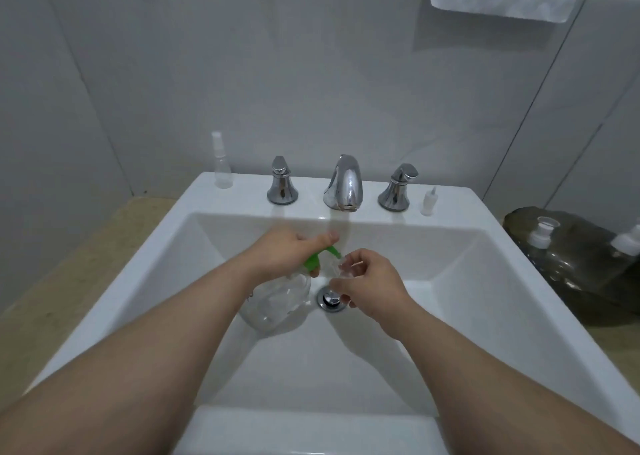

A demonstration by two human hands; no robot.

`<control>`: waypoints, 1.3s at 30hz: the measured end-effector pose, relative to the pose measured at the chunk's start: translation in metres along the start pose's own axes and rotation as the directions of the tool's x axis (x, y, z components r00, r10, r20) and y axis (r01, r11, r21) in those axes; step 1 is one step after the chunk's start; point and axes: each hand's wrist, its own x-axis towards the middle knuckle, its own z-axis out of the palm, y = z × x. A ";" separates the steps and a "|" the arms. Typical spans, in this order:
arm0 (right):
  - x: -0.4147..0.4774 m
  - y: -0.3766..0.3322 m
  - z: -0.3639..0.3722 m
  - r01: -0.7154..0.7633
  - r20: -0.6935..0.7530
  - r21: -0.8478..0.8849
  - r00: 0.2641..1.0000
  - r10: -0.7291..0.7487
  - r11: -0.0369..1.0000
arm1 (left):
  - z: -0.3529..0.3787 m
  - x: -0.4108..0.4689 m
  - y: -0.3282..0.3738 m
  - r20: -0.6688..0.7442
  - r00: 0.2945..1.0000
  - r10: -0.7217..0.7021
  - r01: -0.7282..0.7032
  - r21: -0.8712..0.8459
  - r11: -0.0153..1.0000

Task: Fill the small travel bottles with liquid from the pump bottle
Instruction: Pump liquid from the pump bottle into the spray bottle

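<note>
Left hand (291,246) grips the pump bottle (277,302) by its green pump head (313,260), fingers curled round it and thumb on top. The clear body hangs tilted low in the sink (485,281). Right hand (367,281) pinches the small travel bottle (337,269) in its fingertips, just beside the nozzle and above the drain (331,298).

The main risk is a miss. The travel bottle's mouth looks narrow, and if the nozzle sits off it, a press sends liquid into the basin and down the drain. Both bottles are clear, so the fill level is hard to read and overfilling is likely. Any spill would slick the fingertips, and so light a pinch could let the bottle drop. Another travel bottle (221,167) stands on the sink's back ledge, well apart.
</note>
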 end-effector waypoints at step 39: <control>-0.008 -0.015 -0.008 0.075 0.033 -0.012 0.997 -0.075 0.997 | 0.000 0.010 -0.014 0.001 1.000 0.022 -0.022 0.108 0.994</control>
